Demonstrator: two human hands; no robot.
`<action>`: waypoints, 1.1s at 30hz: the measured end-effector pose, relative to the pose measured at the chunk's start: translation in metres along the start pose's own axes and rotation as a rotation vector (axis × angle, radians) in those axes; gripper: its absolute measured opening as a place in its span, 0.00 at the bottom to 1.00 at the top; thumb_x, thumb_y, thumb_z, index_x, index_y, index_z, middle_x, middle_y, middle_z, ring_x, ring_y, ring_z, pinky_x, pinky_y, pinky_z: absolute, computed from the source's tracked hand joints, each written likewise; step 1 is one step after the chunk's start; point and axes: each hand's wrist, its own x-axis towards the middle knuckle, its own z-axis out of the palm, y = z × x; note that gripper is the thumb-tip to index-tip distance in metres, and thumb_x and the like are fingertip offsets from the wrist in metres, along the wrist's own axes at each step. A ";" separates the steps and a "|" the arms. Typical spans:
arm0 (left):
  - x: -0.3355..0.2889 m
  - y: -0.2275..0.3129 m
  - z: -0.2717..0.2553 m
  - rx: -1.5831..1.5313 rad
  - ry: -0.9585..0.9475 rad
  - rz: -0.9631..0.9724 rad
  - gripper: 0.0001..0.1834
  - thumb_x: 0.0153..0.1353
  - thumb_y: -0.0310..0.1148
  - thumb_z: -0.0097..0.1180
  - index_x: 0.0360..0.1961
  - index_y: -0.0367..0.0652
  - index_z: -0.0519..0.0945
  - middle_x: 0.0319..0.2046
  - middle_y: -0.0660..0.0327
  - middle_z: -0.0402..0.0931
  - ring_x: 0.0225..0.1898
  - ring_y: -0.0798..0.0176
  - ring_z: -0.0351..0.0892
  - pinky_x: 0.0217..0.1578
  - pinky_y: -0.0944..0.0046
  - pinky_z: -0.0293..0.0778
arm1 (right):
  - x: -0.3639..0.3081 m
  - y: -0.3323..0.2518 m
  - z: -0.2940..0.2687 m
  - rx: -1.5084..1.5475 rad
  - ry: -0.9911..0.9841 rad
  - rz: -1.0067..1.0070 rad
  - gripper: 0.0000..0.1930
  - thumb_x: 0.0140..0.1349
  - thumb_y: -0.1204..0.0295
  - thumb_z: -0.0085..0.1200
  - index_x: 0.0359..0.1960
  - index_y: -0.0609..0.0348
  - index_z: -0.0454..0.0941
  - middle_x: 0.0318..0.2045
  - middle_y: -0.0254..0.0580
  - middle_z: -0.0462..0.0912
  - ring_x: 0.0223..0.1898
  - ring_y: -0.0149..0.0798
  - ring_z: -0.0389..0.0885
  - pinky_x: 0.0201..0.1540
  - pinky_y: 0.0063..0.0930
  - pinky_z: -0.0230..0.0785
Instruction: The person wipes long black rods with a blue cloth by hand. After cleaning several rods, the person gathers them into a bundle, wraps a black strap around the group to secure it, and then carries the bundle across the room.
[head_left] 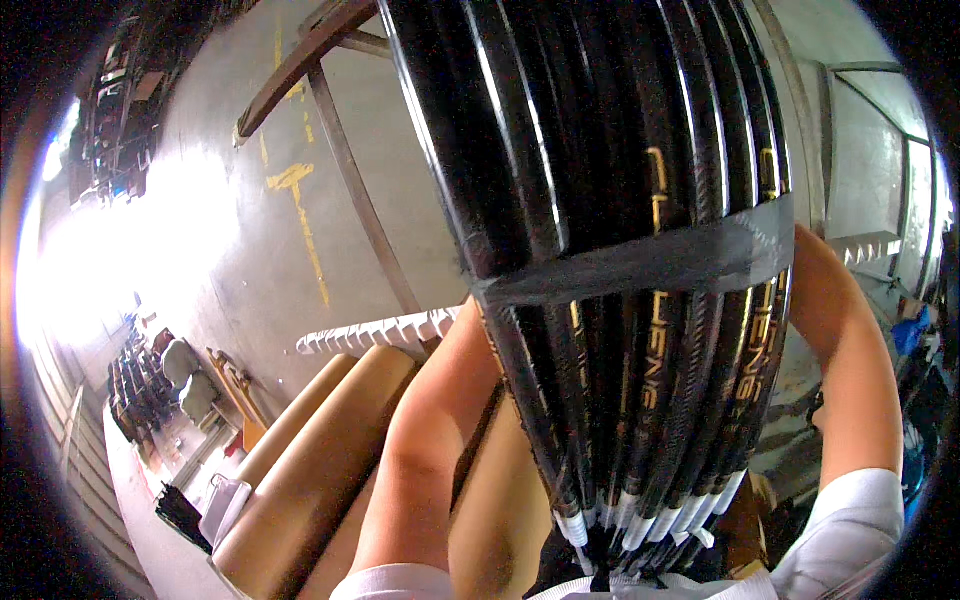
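A thick bundle of glossy black rods (pixel 640 360) with gold lettering fills the middle of the head view, close up and standing lengthwise against my body. They look like fishing rod blanks, though I cannot be sure of the kind. Black tape (pixel 640 255) wraps the bundle across its middle. White sleeves (pixel 650 525) cover the near ends, where the rods taper together. My left forearm (pixel 425 430) passes behind the bundle from the left, my right forearm (pixel 850 350) from the right. Both hands are hidden behind the rods, so their fingers do not show.
Several long tan rolls (pixel 310 460) lie on the left, below a white notched rail (pixel 380 330). A brown metal frame (pixel 350 170) stands on the grey floor (pixel 230 260) ahead. Another white notched rack (pixel 865 248) and a blue item (pixel 910 330) are at right.
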 end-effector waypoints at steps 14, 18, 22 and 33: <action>-0.121 0.077 -0.016 -0.160 0.116 -0.118 0.22 0.61 0.48 0.49 0.42 0.38 0.73 0.37 0.56 0.76 0.31 0.61 0.77 0.28 0.63 0.73 | -0.015 0.019 0.054 0.014 0.201 -0.347 0.39 0.51 0.36 0.46 0.57 0.52 0.67 0.53 0.47 0.71 0.51 0.47 0.69 0.53 0.46 0.60; -0.130 0.083 -0.022 -0.363 0.064 0.148 0.21 0.66 0.44 0.43 0.46 0.35 0.75 0.29 0.63 0.72 0.24 0.66 0.73 0.24 0.63 0.74 | 0.030 0.029 0.077 0.017 0.045 -0.401 0.36 0.54 0.37 0.44 0.52 0.55 0.71 0.48 0.46 0.76 0.44 0.42 0.73 0.49 0.37 0.65; -0.117 0.075 -0.019 -0.547 0.132 0.215 0.18 0.67 0.40 0.40 0.42 0.37 0.75 0.27 0.65 0.62 0.25 0.67 0.70 0.26 0.61 0.76 | -0.005 0.023 0.083 -0.039 -0.101 -0.415 0.34 0.59 0.43 0.40 0.56 0.59 0.66 0.54 0.45 0.71 0.52 0.41 0.68 0.57 0.33 0.57; -0.140 0.064 0.106 -0.538 0.399 0.657 0.17 0.69 0.36 0.35 0.46 0.38 0.73 0.46 0.57 0.72 0.46 0.65 0.69 0.51 0.66 0.63 | -0.194 0.082 0.095 -1.836 0.238 -0.937 0.46 0.45 0.49 0.56 0.63 0.59 0.53 0.64 0.58 0.48 0.67 0.57 0.42 0.64 0.55 0.24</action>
